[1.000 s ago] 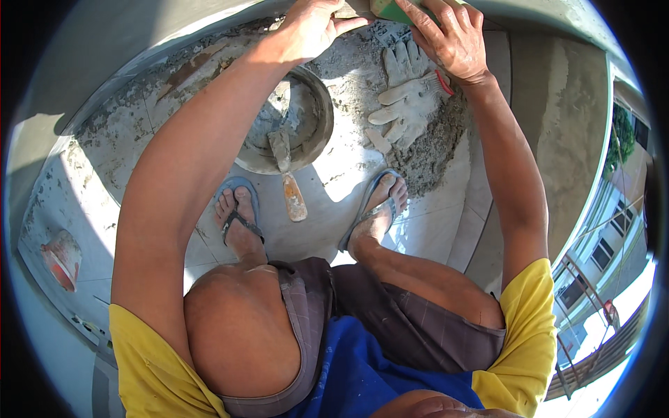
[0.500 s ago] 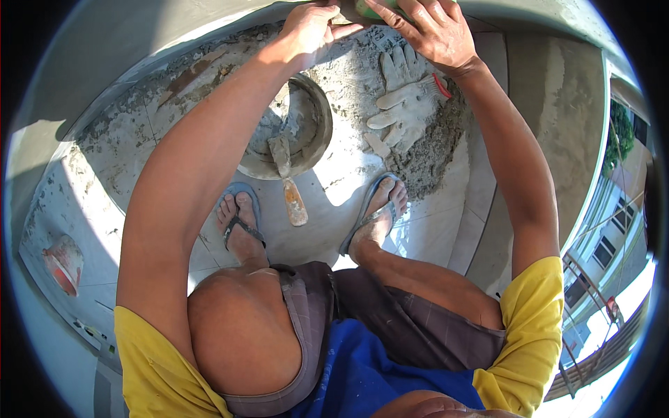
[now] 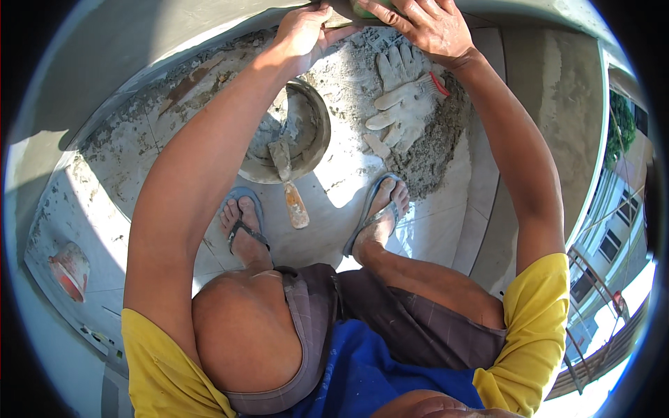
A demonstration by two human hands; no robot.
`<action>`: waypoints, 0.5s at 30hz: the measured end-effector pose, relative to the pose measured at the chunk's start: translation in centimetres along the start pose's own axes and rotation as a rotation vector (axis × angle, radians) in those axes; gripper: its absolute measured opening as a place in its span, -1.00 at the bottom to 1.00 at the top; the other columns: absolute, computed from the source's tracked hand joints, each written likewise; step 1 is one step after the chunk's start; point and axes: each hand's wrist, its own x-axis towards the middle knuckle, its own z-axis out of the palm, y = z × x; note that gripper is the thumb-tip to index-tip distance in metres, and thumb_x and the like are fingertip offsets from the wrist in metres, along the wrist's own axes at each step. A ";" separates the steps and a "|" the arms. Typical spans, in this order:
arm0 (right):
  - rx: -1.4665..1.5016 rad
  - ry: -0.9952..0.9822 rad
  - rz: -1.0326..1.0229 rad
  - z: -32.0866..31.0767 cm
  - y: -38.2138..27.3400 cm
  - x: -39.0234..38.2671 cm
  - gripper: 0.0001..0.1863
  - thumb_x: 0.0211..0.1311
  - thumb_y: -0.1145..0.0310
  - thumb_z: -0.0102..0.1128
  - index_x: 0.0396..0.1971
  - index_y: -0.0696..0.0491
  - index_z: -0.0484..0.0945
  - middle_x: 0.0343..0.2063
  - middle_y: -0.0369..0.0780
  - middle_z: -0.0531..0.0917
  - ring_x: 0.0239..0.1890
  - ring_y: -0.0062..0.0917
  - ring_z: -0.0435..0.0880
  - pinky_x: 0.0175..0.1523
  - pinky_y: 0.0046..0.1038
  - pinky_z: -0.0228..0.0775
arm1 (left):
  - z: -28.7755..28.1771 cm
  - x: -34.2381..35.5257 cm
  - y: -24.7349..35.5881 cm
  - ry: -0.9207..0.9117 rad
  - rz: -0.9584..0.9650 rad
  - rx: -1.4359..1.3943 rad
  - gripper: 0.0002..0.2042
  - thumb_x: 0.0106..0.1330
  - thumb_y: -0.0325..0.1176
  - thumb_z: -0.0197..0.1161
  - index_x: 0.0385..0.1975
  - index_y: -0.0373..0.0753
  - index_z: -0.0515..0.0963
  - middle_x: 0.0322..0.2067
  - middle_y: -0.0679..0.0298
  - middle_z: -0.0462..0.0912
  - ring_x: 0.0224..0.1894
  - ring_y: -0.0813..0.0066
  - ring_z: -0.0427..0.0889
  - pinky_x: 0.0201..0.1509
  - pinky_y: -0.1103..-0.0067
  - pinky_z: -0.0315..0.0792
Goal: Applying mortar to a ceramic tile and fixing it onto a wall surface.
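Observation:
Both arms reach up to the wall at the top edge, where the picture cuts off what they work on. My left hand point(image 3: 305, 33) pinches the near end of a grey-brown flat piece point(image 3: 340, 17) between thumb and fingers. Over a green object point(image 3: 362, 10), mostly hidden, lie the fingers of my right hand point(image 3: 433, 29); its kind does not show. Below them on the floor stands a round mortar pan point(image 3: 322, 132) with wet grey mix. A trowel or scraper with a worn orange-and-white handle point(image 3: 295, 206) leans over its rim.
Pale work gloves point(image 3: 404, 104) with a red cuff lie beside a heap of grey mortar point(image 3: 442, 157). A red-and-white bucket point(image 3: 70, 270) lies tipped at the left. My sandalled feet flank the pan's near side. A ledge point(image 3: 557, 132) runs along the right, with buildings beyond.
Both hands keep their place at the wall, the right one shifting slightly. The whole view has drifted a little; pan, trowel and gloves stay put.

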 end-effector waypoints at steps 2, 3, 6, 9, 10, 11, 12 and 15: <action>-0.081 -0.005 -0.002 0.0 0.5 -2.4 -0.37 -0.05 0.26 0.13 0.16 -0.10 0.50 -0.26 -0.36 0.48 -0.28 -0.52 0.48 -0.22 -0.40 0.33 | 0.4 -0.1 -0.1 0.032 0.010 -0.010 -0.62 0.53 -0.36 -0.21 0.16 -0.56 0.19 0.17 -0.05 0.38 0.21 0.10 0.44 0.40 0.35 0.33; -0.118 -0.038 0.053 0.3 1.2 -4.9 -0.34 0.00 0.29 0.13 0.24 -0.23 0.42 -0.23 -0.39 0.47 -0.25 -0.55 0.49 -0.20 -0.43 0.34 | 0.3 0.1 0.0 0.041 0.012 -0.021 -0.61 0.53 -0.35 -0.19 0.17 -0.55 0.18 0.17 -0.06 0.38 0.21 0.07 0.45 0.40 0.34 0.33; -0.225 -0.162 0.157 -0.5 2.6 -10.2 -0.28 0.05 0.32 0.13 0.33 -0.34 0.32 -0.20 -0.41 0.45 -0.23 -0.57 0.50 -0.21 -0.45 0.35 | 1.7 -0.1 0.7 0.029 0.011 0.005 -0.62 0.53 -0.35 -0.18 0.17 -0.54 0.21 0.19 -0.08 0.37 0.20 0.02 0.45 0.33 0.43 0.41; -0.165 -0.182 0.174 -1.3 1.2 -8.9 -0.33 0.05 0.32 0.21 0.27 -0.32 0.41 -0.17 -0.41 0.48 -0.18 -0.58 0.51 -0.08 -0.44 0.31 | 3.5 -1.0 1.3 0.194 -0.084 -0.020 -0.63 0.54 -0.36 -0.22 0.16 -0.55 0.22 0.17 -0.09 0.38 0.20 0.03 0.46 0.35 0.43 0.40; -0.129 -0.128 0.146 -1.2 0.4 -7.0 -0.33 0.05 0.32 0.21 0.27 -0.33 0.41 -0.16 -0.41 0.48 -0.18 -0.58 0.51 -0.08 -0.44 0.31 | 3.1 -0.8 1.1 0.190 -0.087 -0.017 -0.63 0.54 -0.36 -0.22 0.16 -0.55 0.22 0.17 -0.09 0.38 0.20 0.03 0.46 0.35 0.43 0.40; -0.137 -0.108 0.100 -0.7 -0.3 -5.3 -0.33 0.06 0.32 0.20 0.27 -0.33 0.41 -0.17 -0.41 0.48 -0.18 -0.57 0.51 -0.09 -0.44 0.31 | 1.9 -0.4 0.6 0.120 -0.056 0.018 -0.62 0.53 -0.35 -0.20 0.17 -0.54 0.22 0.16 -0.09 0.39 0.19 0.05 0.47 0.20 0.54 0.50; -0.137 -0.078 0.050 0.2 -0.9 -3.2 -0.34 0.06 0.31 0.19 0.27 -0.33 0.41 -0.18 -0.41 0.48 -0.18 -0.57 0.50 -0.10 -0.43 0.32 | -0.1 0.0 0.1 0.063 -0.021 0.054 -0.62 0.53 -0.34 -0.18 0.17 -0.53 0.22 0.15 -0.09 0.39 0.19 0.06 0.48 0.06 0.66 0.59; -0.007 -0.008 0.034 0.2 -0.6 -0.7 -0.36 -0.05 0.26 0.14 0.18 -0.12 0.48 -0.26 -0.34 0.47 -0.28 -0.50 0.47 -0.22 -0.37 0.34 | -2.8 1.1 -1.2 0.027 -0.023 0.058 -0.61 0.52 -0.33 -0.14 0.16 -0.55 0.21 0.15 -0.09 0.39 0.17 0.10 0.50 0.00 0.70 0.60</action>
